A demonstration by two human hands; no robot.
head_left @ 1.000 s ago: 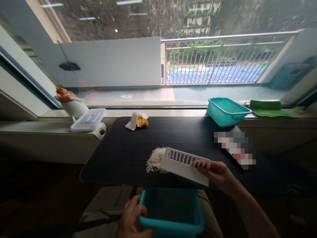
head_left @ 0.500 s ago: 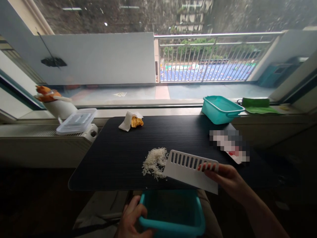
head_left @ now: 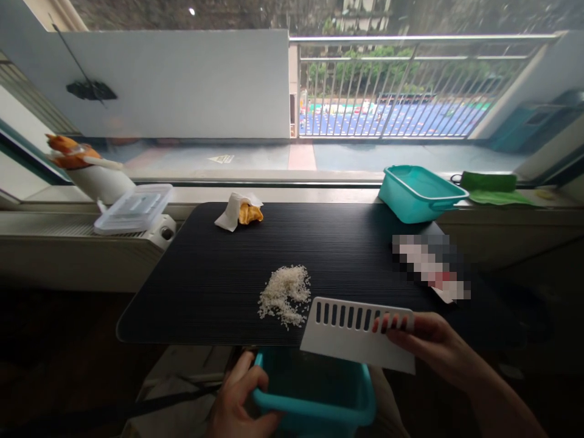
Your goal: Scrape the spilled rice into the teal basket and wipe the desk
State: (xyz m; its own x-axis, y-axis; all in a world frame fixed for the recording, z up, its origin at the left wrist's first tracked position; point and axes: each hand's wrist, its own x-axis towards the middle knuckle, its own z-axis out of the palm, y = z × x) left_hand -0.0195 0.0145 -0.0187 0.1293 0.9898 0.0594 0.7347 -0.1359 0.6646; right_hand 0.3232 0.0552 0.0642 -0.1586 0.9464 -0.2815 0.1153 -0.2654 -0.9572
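Head view. One heap of white grains (head_left: 283, 289), loose, on the black table (head_left: 196, 274), near its front edge. One white slotted scraper (head_left: 360, 344), clamped by one end in the right hand (head_left: 426, 337); free end just beside the heap, apart from it. One blue tub (head_left: 314, 406), below the table's front edge, left hand (head_left: 237, 395) closed on its left rim. Hands well apart. Progress, as judged: gathering unfinished; a sizeable heap remains on the table, strays at its margin. Quantity in the blue tub: cannot tell, interior dark. Also: teal basket (head_left: 404, 204), far right corner.
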